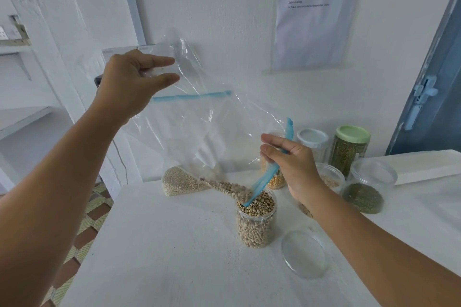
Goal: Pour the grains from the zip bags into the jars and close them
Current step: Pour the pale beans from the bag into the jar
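A clear zip bag [199,127] is held tilted over an open jar [257,219] on the surface [174,257]. Its raised corner is pinched by the left hand [127,82]; its blue zip edge is gripped by the right hand [294,164].

You are in a plain white room set up like a small pantry: a white table [174,244] holds jars [352,149] of grains, a printed instruction sheet [316,7] hangs on the wall, and shelves [22,117] stand at left.

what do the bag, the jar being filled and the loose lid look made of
Bag: thin clear plastic film, glossy and creased, blue zip strip. Jar: clear, likely rigid plastic; beans show through the wall. Lid: clear, probably plastic too, though glass cannot be excluded.
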`<act>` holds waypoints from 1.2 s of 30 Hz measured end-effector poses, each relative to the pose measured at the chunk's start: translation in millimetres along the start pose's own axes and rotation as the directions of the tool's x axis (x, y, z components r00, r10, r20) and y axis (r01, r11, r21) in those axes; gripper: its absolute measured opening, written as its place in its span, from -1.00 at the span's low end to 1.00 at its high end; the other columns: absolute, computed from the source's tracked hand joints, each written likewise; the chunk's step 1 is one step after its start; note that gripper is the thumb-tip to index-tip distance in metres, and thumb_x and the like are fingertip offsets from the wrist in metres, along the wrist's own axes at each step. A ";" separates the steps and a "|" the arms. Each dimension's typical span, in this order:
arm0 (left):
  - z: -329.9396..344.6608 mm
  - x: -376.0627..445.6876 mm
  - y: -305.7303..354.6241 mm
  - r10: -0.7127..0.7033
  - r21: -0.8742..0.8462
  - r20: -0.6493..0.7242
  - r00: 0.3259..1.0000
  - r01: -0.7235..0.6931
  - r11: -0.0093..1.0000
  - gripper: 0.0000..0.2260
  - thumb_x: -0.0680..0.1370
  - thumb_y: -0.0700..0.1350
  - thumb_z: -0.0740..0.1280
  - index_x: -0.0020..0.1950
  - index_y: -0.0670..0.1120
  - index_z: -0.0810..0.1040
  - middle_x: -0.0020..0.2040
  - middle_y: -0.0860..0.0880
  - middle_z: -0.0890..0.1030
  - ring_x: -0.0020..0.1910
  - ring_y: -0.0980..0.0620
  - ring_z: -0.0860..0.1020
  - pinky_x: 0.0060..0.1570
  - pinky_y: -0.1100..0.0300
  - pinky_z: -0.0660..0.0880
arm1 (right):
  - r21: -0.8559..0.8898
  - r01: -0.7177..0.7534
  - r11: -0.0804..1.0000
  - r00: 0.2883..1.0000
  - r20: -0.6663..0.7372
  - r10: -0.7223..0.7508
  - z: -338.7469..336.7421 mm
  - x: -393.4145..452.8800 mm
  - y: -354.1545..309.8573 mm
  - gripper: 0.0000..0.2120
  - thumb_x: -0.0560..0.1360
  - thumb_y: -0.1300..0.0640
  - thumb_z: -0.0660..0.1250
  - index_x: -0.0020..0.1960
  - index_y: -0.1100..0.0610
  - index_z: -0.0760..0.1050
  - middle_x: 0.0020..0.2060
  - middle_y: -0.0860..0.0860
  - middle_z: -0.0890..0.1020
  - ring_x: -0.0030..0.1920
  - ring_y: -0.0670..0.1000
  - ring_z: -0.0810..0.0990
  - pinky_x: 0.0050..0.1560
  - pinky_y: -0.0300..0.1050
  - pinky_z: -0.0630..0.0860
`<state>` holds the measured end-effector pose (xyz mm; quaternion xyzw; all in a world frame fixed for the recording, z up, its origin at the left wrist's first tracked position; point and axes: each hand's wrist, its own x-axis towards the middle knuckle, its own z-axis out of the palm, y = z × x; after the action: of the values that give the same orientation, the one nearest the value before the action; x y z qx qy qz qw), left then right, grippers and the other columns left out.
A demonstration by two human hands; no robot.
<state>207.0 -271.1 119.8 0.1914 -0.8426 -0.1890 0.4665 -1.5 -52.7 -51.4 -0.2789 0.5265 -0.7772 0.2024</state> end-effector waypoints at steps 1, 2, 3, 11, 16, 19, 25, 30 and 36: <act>0.0 0.3 0.7 0.003 0.000 -0.002 1.000 -0.003 1.000 -0.64 0.48 0.08 0.58 0.26 0.09 0.70 -0.19 0.17 0.50 -0.26 0.28 0.47 -0.12 0.49 0.35 | 0.004 0.004 1.000 1.000 -0.004 -0.004 -0.2 0.2 0.4 -0.77 0.50 0.29 0.53 0.08 0.03 0.75 0.14 0.13 0.72 -0.02 -0.01 0.74 0.04 -0.25 0.63; 0.0 0.4 1.8 0.006 -0.001 0.001 1.000 -0.006 1.000 -0.63 0.47 0.10 0.58 0.26 0.10 0.70 -0.18 0.13 0.49 -0.25 0.24 0.46 -0.10 0.43 0.37 | 0.006 0.006 1.000 1.000 -0.013 -0.006 -0.4 0.7 1.0 -0.77 0.51 0.29 0.52 0.09 0.03 0.75 0.13 0.12 0.72 -0.02 -0.02 0.74 0.04 -0.25 0.63; -0.3 0.0 3.0 0.011 -0.001 0.012 1.000 -0.011 1.000 -0.62 0.46 0.13 0.58 0.25 0.12 0.70 -0.17 0.08 0.49 -0.25 0.20 0.45 -0.10 0.37 0.38 | 0.003 0.006 1.000 1.000 -0.021 -0.006 -0.5 1.0 1.6 -0.77 0.51 0.30 0.52 0.09 0.04 0.75 0.11 0.11 0.73 -0.02 -0.02 0.74 0.04 -0.25 0.63; -13.5 -6.7 7.1 -0.012 -0.055 0.308 0.951 0.030 0.998 -0.51 0.56 -0.25 0.47 0.36 0.23 0.59 0.01 0.03 0.51 0.08 0.09 0.58 0.23 0.20 0.46 | -0.043 0.005 0.999 0.999 -0.046 -0.007 -8.2 3.9 10.0 -0.77 0.61 0.33 0.39 0.18 0.15 0.72 0.12 0.10 0.72 -0.11 -0.13 0.71 0.02 -0.29 0.61; -18.5 -7.0 1.6 0.011 -0.022 0.369 0.929 -0.003 1.000 -0.51 0.61 -0.31 0.38 0.32 0.27 0.59 0.08 0.09 0.55 0.09 0.24 0.57 0.09 0.35 0.40 | -0.034 0.008 0.999 0.999 -0.053 -0.010 -9.7 4.1 10.0 -0.78 0.60 0.34 0.40 0.19 0.18 0.71 0.07 0.05 0.74 -0.13 -0.13 0.70 0.01 -0.29 0.61; -22.8 -4.3 -4.6 0.026 -0.063 0.334 0.942 -0.005 0.998 -0.55 0.60 -0.25 0.43 0.29 0.29 0.60 0.08 0.13 0.60 -0.01 0.23 0.57 0.11 0.28 0.43 | -0.002 0.004 1.000 0.998 -0.065 -0.004 -8.9 4.6 7.3 -0.79 0.59 0.35 0.41 0.15 0.16 0.72 0.06 0.07 0.75 -0.09 -0.08 0.71 0.00 -0.29 0.61; -23.8 -0.6 -5.8 0.043 -0.101 0.169 0.985 -0.026 0.995 -0.62 0.58 -0.22 0.47 0.22 0.26 0.64 0.02 0.18 0.62 -0.07 0.25 0.50 0.13 0.31 0.44 | 0.032 0.022 0.999 0.998 -0.060 -0.020 0.9 5.9 -4.9 -0.77 0.59 0.35 0.41 0.10 0.07 0.73 0.08 0.10 0.75 -0.12 -0.08 0.71 0.00 -0.28 0.62; -20.9 -2.9 -5.3 0.066 -0.092 0.133 0.989 -0.054 0.994 -0.67 0.58 -0.22 0.48 0.23 0.16 0.67 0.01 0.15 0.62 -0.09 0.25 0.49 0.06 0.45 0.40 | 0.025 0.017 1.000 0.999 -0.047 -0.015 4.4 3.5 -0.9 -0.74 0.59 0.34 0.41 0.06 0.02 0.74 0.12 0.08 0.74 -0.01 -0.01 0.74 0.05 -0.25 0.64; -17.7 -5.5 -8.4 0.083 -0.052 0.095 0.992 -0.078 0.996 -0.74 0.57 -0.21 0.49 0.20 0.07 0.70 -0.15 0.25 0.59 -0.18 0.27 0.48 -0.08 0.50 0.37 | 0.010 0.017 1.000 0.999 -0.035 -0.017 2.6 3.0 1.3 -0.78 0.59 0.33 0.41 0.10 0.06 0.73 0.13 0.10 0.73 -0.04 -0.04 0.74 0.03 -0.28 0.62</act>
<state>226.2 -278.0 120.4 0.1363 -0.8666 -0.1995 0.4367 -2.1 -56.9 -51.2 -0.2687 0.5237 -0.7863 0.1879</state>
